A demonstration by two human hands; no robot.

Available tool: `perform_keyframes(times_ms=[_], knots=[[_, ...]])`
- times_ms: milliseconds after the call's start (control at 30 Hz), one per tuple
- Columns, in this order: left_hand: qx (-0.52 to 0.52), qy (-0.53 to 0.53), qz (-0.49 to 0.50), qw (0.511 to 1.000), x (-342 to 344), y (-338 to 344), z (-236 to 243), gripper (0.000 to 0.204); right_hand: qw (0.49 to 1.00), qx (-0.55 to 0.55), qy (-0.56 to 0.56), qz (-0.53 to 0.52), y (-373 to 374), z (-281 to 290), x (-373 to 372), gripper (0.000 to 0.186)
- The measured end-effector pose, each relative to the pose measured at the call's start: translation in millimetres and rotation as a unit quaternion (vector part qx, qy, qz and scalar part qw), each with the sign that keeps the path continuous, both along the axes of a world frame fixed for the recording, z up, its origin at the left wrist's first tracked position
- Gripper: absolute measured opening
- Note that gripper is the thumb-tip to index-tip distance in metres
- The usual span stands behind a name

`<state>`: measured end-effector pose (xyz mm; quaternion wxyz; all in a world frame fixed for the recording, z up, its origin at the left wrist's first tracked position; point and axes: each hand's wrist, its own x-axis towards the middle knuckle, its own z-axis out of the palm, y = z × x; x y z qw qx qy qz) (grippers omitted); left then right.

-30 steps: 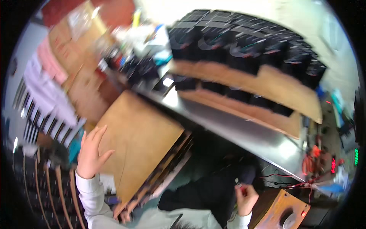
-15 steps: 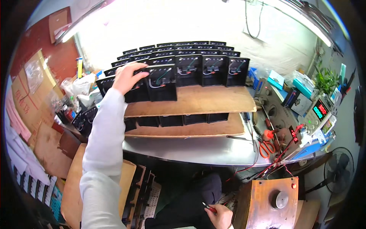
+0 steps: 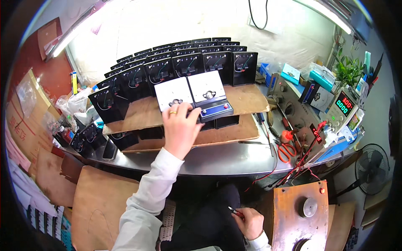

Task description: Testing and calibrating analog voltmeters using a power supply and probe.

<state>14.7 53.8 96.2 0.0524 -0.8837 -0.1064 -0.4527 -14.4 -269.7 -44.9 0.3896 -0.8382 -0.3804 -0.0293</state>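
My left hand (image 3: 181,127), a ring on one finger, grips the lower part of two black-cased meters held side by side above the shelf's front edge. Their white faces are toward me: the left meter (image 3: 172,91) is partly covered by my fingers, while the right meter (image 3: 207,88) shows a blue strip with terminals. Behind them, several rows of black meter cases (image 3: 160,71) stand on a wooden board (image 3: 251,98), wires showing in their open backs. Low down by my thigh, my right hand (image 3: 251,222) is closed round small red-handled pliers (image 3: 236,212), metal tip pointing left.
A second wooden board (image 3: 234,136) lies below with more cases. Orange-handled scissors (image 3: 286,152), red leads and a power supply (image 3: 344,106) crowd the right. A phone (image 3: 109,149) leans at left. A wooden box with knobs (image 3: 299,209) stands lower right; a fan (image 3: 372,169) is beyond it.
My left hand has drawn cases from the front row and brought them right and nearer, white faces now showing. My right hand has shifted slightly right, still holding the pliers.
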Motion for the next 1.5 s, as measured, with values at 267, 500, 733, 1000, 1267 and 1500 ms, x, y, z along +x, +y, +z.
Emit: perform_keyframes(times_ms=[267,500,733,1000,1267,1500], knots=[[-0.108,-0.128,-0.009,0.986,-8.0,62.9,36.2,0.108,0.997,-0.005,0.054,-0.05,-11.3,-12.9,-29.2,0.018],[-0.487,-0.043,-0.291,0.823,-40.3,38.4,6.2,0.115,0.992,-0.019,0.081,-0.094,-2.1,-33.2,-34.0,0.022],[-0.307,0.064,-0.321,0.893,-48.2,-30.7,-74.5,0.088,0.977,0.091,0.153,-0.119,38.8,9.1,-4.8,0.023],[-0.526,0.112,-0.354,0.765,-20.8,-32.5,-128.5,0.095,0.991,0.127,0.041,-0.033,73.5,28.6,19.1,0.022],[-0.425,0.155,-0.337,0.825,-25.7,-33.5,-113.1,0.108,0.984,0.142,0.096,-0.054,80.7,30.2,5.0,0.026],[-0.455,0.154,-0.347,0.806,-26.1,-32.3,-115.9,0.11,0.936,0.258,0.213,-0.107,46.2,13.3,13.7,0.022]])
